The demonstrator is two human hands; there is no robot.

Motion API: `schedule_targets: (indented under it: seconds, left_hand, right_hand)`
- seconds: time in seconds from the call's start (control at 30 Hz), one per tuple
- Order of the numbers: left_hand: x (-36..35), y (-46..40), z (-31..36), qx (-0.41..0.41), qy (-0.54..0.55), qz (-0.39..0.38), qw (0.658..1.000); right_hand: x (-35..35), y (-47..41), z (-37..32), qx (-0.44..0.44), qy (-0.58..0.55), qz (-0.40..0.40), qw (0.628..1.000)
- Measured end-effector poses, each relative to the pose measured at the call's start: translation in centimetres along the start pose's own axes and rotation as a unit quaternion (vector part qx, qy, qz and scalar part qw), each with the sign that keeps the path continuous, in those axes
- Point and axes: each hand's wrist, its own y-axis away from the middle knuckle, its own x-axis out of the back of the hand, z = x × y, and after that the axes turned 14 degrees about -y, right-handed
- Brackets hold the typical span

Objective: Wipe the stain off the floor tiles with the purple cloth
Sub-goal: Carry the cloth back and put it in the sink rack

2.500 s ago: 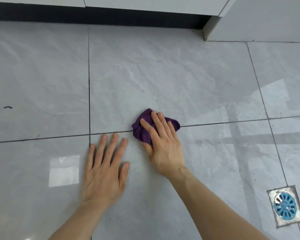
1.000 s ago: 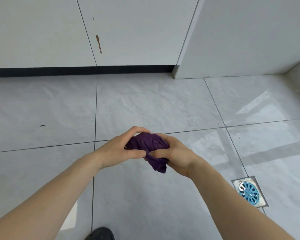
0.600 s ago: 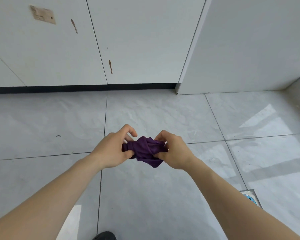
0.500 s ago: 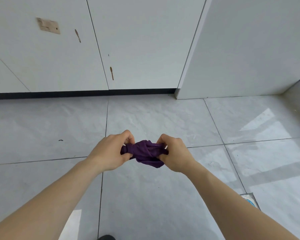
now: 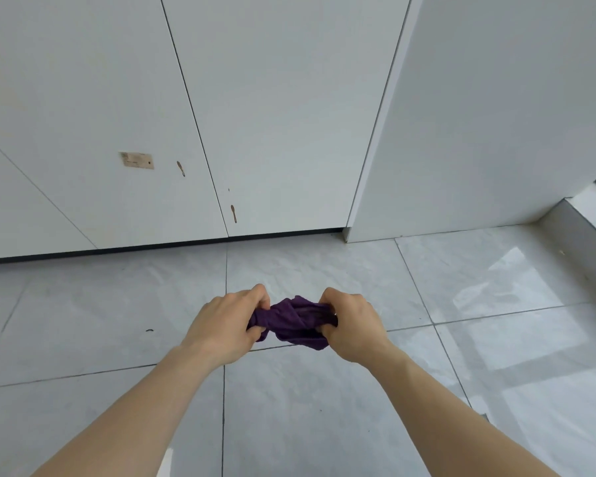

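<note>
Purple cloth (image 5: 298,321) is held up in the air between both hands, well above the floor tiles (image 5: 324,401), in front of the white cabinet doors (image 5: 272,132). The left hand (image 5: 226,325) is closed on its left end and the right hand (image 5: 353,325) is closed on its right end, so the fabric is bunched and a little twisted between them.

What could go wrong, I think: the cloth is crumpled into a thick rope, so if it goes down like this, only a small ridge would touch the tile and the wiping would be weak. A loose corner hangs under the right hand and could slip out if the grip relaxes. The tiles look glossy and maybe wet, so a knee or palm could slide on them.

The cloth seems soft and thin, with many folds. The tiles are pale grey, marbled, smooth and reflective, with dark narrow grout lines (image 5: 224,390). A small dark mark (image 5: 149,330) lies on the tile left of the hands; I cannot tell if it is the stain.
</note>
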Motion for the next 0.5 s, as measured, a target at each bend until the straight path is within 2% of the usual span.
schedule_targets:
  seconds: [0.23, 0.5]
  left_hand:
    - [16.1, 3.4, 2.6, -0.005, 0.004, -0.018, 1.0]
    - [41.8, 9.6, 7.5, -0.006, 0.017, 0.024, 1.0]
  right_hand:
    - [11.2, 4.2, -11.4, -0.022, 0.001, -0.004, 1.0]
    - [30.8, 11.1, -29.7, 0.005, 0.016, 0.019, 1.0]
